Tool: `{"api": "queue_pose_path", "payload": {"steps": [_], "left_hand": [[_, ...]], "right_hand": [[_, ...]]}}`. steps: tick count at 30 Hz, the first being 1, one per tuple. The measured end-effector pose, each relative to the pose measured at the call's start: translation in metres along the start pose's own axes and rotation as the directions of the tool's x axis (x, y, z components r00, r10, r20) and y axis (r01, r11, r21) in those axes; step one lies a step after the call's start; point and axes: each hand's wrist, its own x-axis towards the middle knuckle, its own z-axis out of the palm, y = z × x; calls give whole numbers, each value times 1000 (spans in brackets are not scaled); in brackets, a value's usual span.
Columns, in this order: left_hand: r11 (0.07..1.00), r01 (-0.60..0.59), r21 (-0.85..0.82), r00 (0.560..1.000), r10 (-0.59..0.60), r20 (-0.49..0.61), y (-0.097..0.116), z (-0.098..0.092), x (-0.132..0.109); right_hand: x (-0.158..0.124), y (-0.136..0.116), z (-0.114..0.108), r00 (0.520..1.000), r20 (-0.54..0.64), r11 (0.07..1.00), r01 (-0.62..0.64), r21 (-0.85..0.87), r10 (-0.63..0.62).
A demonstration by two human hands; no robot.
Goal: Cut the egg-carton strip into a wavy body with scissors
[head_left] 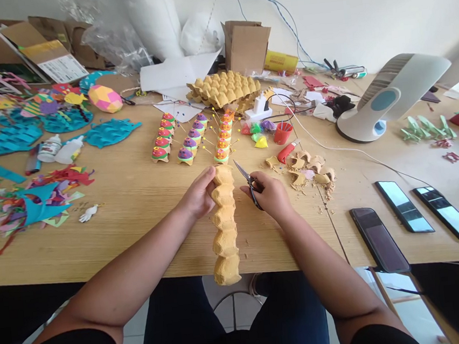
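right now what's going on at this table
A person sits at a wooden table. The left hand grips the upper end of a long egg-carton strip that reaches past the table edge. The right hand holds small scissors, blades open, just beside that end. Behind stand rows of painted carton cups and a stack of egg trays. Cardboard scraps lie to the right.

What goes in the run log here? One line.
left hand: grip on egg-carton strip | right hand: grip on scissors | scissors: tips beside strip top
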Motion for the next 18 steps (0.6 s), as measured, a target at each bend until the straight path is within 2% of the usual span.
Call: {"api": "queue_pose_path", "payload": {"steps": [4, 6, 14, 18], "left_hand": [[999, -41, 31, 999, 42, -14, -1, -1, 1], [998, -45, 54, 999, 45, -5, -1, -3, 2], [995, -79, 64, 996, 77, 43, -3, -3, 2], [996, -71, 53, 997, 69, 36, -4, -5, 1]], "right_hand": [[-2, -5, -2, 991, 42, 992, 127, -7, -126], [-2, -7, -2, 988, 54, 989, 146, -36, -144], [0, -3, -2, 994, 82, 987, 87, -132, -76], [1, -1, -2, 998, 59, 996, 42, -84, -37]]}}
